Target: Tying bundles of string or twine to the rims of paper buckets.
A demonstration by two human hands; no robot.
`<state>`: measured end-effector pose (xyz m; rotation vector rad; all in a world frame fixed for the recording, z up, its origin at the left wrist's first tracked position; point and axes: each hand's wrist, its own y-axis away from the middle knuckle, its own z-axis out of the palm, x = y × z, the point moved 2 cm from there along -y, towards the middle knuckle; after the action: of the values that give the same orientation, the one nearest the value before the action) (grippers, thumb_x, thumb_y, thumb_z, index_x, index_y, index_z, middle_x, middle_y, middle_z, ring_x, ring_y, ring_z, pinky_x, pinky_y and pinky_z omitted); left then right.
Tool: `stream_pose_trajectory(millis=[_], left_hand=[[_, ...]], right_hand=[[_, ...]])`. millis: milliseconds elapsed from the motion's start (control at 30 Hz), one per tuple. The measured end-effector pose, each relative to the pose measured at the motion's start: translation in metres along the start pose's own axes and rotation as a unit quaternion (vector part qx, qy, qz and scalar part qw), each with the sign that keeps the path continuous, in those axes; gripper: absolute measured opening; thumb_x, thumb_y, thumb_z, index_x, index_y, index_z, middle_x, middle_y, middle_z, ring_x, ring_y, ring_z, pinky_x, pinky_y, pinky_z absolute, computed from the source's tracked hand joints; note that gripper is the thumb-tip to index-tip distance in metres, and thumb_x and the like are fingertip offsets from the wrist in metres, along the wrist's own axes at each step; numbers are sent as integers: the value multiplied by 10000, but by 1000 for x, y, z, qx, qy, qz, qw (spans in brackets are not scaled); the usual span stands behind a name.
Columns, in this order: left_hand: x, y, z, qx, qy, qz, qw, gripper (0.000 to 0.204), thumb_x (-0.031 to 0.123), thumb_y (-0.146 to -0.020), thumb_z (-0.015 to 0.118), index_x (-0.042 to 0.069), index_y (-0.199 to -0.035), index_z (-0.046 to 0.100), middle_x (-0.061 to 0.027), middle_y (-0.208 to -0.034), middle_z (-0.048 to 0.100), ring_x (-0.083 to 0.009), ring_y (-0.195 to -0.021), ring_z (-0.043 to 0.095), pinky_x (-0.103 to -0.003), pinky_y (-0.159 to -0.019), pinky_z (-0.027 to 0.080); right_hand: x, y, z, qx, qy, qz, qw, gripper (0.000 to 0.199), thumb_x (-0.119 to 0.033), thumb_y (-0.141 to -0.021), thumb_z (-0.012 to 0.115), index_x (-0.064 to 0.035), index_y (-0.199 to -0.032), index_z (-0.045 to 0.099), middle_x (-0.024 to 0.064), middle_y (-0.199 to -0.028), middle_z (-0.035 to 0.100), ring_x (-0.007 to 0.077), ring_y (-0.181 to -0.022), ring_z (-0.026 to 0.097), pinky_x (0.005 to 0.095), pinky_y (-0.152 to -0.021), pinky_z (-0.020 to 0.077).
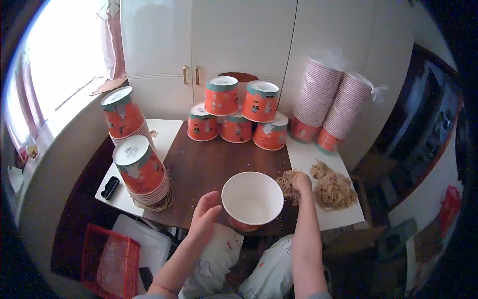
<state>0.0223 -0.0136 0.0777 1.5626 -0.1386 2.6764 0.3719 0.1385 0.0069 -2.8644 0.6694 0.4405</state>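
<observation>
A white-lined paper tub point(252, 198) stands mouth up at the table's near edge, in front of me. Just left of its rim is my left hand point(206, 212), fingers apart and holding nothing. My right hand point(301, 185), to the right of the tub, is closed on a small clump of tan tangled strands point(286, 185). Its fingertips are partly hidden. A larger heap of the same tan strands point(334, 187) lies farther right on the table's white section.
Upside-down orange tubs point(236, 128) form a two-tier pile at the back. Tall bagged tub stacks point(321, 92) stand at the back right. On the left are two inverted stacks point(142, 167), a black object point(110, 188), and a red basket point(112, 261) below the table.
</observation>
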Motion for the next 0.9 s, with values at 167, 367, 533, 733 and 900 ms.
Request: stream_pose_trajectory(millis=[167,367,533,733,900], left_hand=[[-1,3,-4,16,-3,10,1000,409,16,-750,510,28,-1146,410,-73,-1152,428,-165,-1085,387,-280,-934,293],[7,7,-2,46,-38,-8,998,349,23,-762,513,37,-1102,433,-49,-1067,458,-141,-1005,424,-262,-883,328],[4,7,-3,64,-36,37,997,275,70,-791,528,36,-1058,471,-32,-1021,482,-120,-970,441,-244,-863,340],[21,-1,15,50,-135,104,984,332,120,-798,559,19,-1104,478,-33,-985,495,-103,-904,460,-244,-791,387],[49,-30,48,-54,-319,264,909,462,159,-723,651,62,-1144,485,-68,-946,511,-120,-817,474,-224,-691,396]], right_hand=[[-65,25,-80,60,-302,-94,947,221,-234,-766,517,-20,-773,570,134,-753,600,266,-713,574,357,-649,448],[-138,94,-171,-83,-721,-172,666,70,-150,-826,490,-82,-810,482,-19,-628,453,57,-491,396,205,-426,315],[-166,133,-180,-183,-673,-219,682,43,-106,-827,490,-71,-849,481,-58,-591,405,3,-416,304,151,-357,217],[-181,156,-177,-264,-606,-266,702,32,-103,-812,525,-72,-818,521,-56,-641,473,-10,-456,340,146,-387,250],[-187,162,-179,-263,-602,-310,687,32,-104,-808,532,-75,-818,525,-56,-657,487,-12,-472,339,146,-403,244]])
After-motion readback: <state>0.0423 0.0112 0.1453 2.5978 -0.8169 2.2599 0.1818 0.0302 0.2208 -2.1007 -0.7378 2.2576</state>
